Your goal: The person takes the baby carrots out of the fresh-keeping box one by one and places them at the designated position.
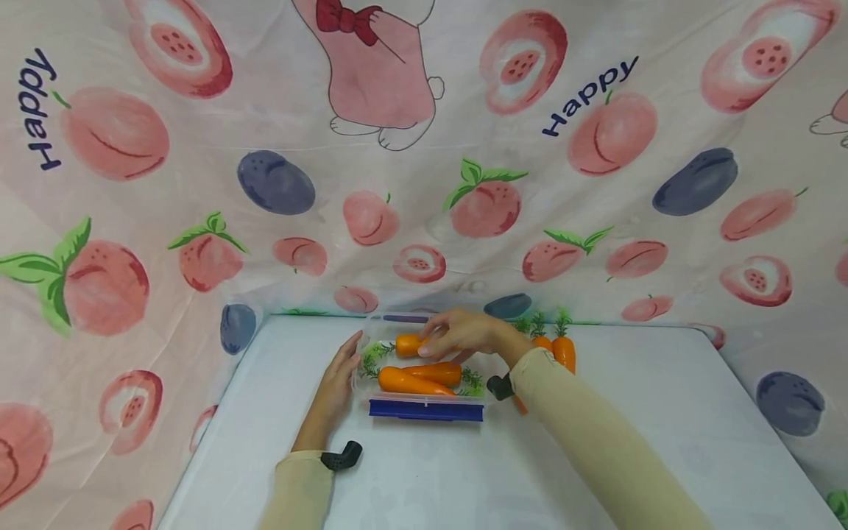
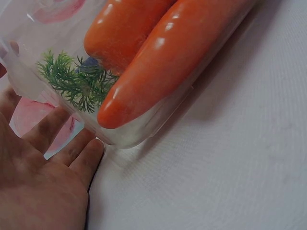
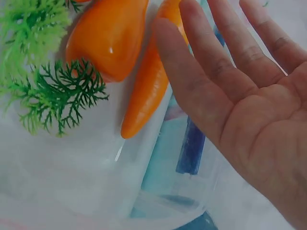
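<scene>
A clear plastic box (image 1: 361,383) with blue latches holds orange toy carrots with green leafy tops. Along its far side lies a carrot (image 1: 407,346), its leaves to the left; thumb and forefinger of my right hand (image 1: 460,331) pinch its body. In the right wrist view this carrot (image 3: 146,93) runs along the wall, tip toward the wrist. Two more carrots (image 1: 411,380) lie at the near side, pointing opposite ways. My left hand (image 1: 341,372) rests with extended fingers against the box's left wall; the left wrist view shows its fingers (image 2: 84,158) at the box corner.
More carrots (image 1: 565,353) lie on the white table (image 1: 662,427) right of the box, partly hidden by my right forearm. A blue latch (image 1: 426,410) hangs outward at the front of the box. Behind the table rises a fruit-printed cloth (image 1: 424,169).
</scene>
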`<move>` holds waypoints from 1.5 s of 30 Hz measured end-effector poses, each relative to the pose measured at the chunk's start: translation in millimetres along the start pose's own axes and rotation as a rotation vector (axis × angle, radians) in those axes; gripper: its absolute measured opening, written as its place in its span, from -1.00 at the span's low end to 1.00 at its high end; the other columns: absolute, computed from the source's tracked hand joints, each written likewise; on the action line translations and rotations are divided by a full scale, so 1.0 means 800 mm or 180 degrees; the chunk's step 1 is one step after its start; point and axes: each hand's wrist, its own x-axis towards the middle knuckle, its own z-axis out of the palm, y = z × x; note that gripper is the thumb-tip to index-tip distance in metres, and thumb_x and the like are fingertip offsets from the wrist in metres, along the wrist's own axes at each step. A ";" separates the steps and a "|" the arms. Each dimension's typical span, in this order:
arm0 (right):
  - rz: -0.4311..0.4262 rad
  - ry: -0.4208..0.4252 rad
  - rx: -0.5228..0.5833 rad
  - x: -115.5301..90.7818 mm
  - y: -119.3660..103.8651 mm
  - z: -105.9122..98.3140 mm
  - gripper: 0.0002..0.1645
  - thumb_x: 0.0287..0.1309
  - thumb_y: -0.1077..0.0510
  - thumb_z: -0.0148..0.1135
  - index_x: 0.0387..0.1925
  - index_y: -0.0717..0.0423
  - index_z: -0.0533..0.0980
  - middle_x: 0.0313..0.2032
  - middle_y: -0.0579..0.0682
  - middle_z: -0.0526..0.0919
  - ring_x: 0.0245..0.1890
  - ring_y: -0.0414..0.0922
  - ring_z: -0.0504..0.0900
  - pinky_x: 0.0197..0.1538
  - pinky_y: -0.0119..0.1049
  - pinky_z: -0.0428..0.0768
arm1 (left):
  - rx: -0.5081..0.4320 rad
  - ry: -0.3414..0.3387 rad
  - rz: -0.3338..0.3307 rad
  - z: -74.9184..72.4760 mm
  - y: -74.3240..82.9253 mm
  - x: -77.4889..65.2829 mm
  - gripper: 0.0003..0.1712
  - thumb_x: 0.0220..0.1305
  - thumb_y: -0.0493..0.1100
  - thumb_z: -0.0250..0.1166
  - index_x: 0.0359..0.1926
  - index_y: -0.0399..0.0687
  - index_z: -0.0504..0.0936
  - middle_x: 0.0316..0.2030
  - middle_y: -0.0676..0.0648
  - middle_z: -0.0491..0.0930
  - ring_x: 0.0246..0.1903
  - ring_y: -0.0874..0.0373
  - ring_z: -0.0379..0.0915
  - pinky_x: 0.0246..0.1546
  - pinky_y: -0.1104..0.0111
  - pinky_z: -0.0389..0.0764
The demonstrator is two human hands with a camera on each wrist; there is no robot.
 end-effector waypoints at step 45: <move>0.0457 -0.0299 -0.0483 0.040 -0.012 0.041 -0.32 0.03 -0.19 0.56 0.16 -0.07 0.59 0.02 -0.02 0.62 0.02 0.00 0.62 0.12 0.11 0.69 | -0.0023 -0.0031 0.0010 0.000 0.000 -0.003 -0.40 0.63 0.00 -0.08 0.59 0.10 0.15 0.63 -0.08 -0.04 0.63 -0.04 -0.27 0.61 -0.11 -0.29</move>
